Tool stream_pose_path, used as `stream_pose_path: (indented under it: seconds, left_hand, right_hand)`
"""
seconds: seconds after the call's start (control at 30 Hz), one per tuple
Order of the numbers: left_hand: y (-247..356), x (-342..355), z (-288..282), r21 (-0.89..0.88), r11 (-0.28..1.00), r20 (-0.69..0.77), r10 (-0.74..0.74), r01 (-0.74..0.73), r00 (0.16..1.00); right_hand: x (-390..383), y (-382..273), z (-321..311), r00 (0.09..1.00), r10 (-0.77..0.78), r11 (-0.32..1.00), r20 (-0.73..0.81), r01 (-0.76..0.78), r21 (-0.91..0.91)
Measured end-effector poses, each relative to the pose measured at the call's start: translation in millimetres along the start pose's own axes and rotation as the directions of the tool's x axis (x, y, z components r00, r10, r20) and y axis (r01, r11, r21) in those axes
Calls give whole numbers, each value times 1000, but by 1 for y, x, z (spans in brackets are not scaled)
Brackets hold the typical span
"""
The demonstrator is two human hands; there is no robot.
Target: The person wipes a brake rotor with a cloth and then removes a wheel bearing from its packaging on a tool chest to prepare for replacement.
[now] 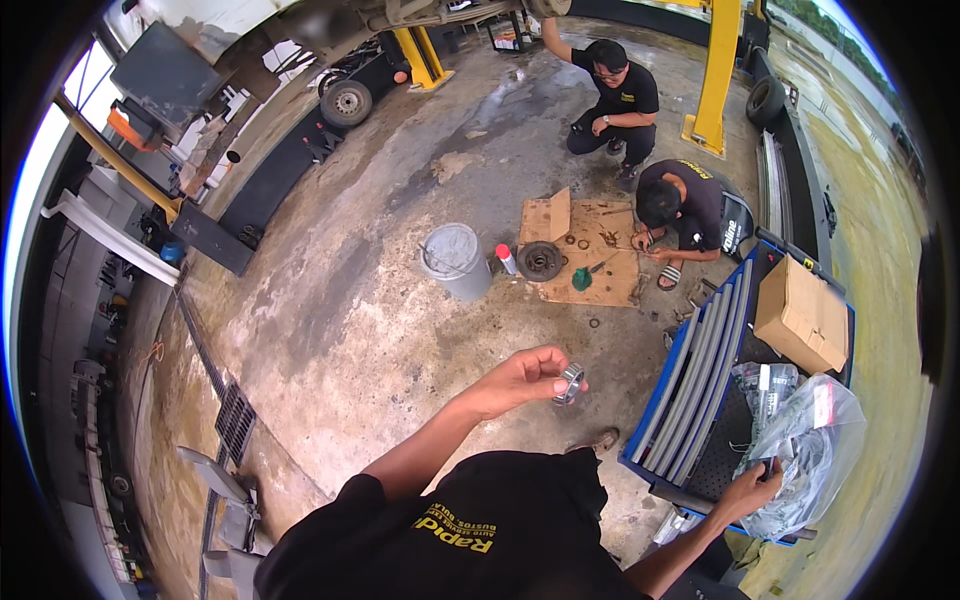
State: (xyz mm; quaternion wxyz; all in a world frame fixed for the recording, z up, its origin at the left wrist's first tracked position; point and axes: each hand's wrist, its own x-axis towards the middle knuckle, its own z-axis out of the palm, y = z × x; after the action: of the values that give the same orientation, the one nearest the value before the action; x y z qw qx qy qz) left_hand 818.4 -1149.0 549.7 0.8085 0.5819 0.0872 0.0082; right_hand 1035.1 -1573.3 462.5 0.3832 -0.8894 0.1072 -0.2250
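My left hand (525,382) is raised in front of me, its fingers closed round a shiny metal bearing (570,383) shaped like a short ring. On the right, my right hand (750,490) is closed at the near side of a clear plastic bag (825,430). A small dark thing shows at its fingertips, too unclear to name. The bag lies on the dark top of a blue tool cart (715,440), and a smaller plastic packet (768,385) is next to it.
A cardboard box (802,315) stands on the cart. Ahead, a grey bucket (455,262), a spray can (507,260) and a cardboard sheet (600,285) with a drum-like part (540,262) rest on the floor. Two people crouch beyond, near a yellow lift post (712,80).
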Motion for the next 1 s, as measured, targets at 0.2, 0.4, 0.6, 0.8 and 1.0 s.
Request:
stream_pose_path:
  seconds: [0.2, 0.4, 0.6, 0.8, 1.0]
  left_hand:
    - [-16, -225, -85, -198, 964, -510, 54, -179, 859]
    - [-24, -353, -117, -64, 959, -739, 140, -276, 659]
    - [-36, -435, -169, -36, 914, -902, 145, -405, 407]
    - [-30, -514, -294, 59, 927, -944, 173, -372, 280]
    - [8, -592, -478, -72, 914, -908, 105, -399, 406]
  right_hand:
    - [-109, -122, 28, 886, -42, 713, 462, -297, 635]
    - [-366, -295, 75, -43, -524, 817, 850, -309, 488]
    - [-563, -431, 42, -566, -650, 520, 507, 154, 840]
    - [-734, -495, 93, -613, -729, 287, 304, 129, 949]
    - [-879, -597, 165, -616, -709, 328, 342, 141, 934]
